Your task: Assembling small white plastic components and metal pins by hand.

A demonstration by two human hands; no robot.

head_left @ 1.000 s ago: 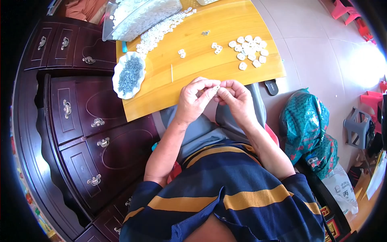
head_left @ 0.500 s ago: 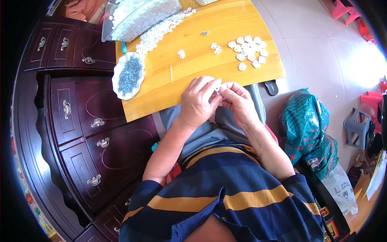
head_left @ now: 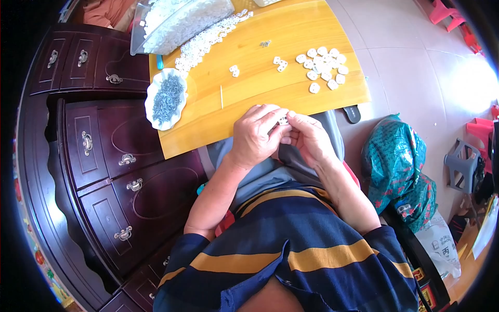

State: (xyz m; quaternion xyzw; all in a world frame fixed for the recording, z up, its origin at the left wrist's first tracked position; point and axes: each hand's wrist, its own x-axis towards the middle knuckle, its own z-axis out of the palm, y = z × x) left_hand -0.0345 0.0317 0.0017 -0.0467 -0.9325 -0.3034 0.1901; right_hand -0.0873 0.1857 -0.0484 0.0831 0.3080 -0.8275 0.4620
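My left hand (head_left: 255,133) and my right hand (head_left: 311,137) meet just off the table's near edge, above my lap. Between their fingertips they pinch a small white plastic piece (head_left: 283,120) with dark holes or marks; fingers partly cover it. On the table beyond lie a small group of white plastic pieces (head_left: 280,64), another small cluster of white pieces (head_left: 234,70), and a pile of rounded white pieces (head_left: 323,66) to the right. A scalloped white dish (head_left: 150,101) at the left edge holds many small grey metal pins or screws (head_left: 167,99).
The yellow wooden table (head_left: 202,119) bears a thin white stick (head_left: 221,96), a few small metal parts (head_left: 265,43), and a clear bin (head_left: 192,26) of white pieces with more spilled beside it (head_left: 195,54). A dark wooden cabinet (head_left: 99,119) stands left; a green plastic bag (head_left: 393,156) sits right.
My right fingers have shifted on the small white piece, and more of its face shows now. Both hands stay in about the same place.
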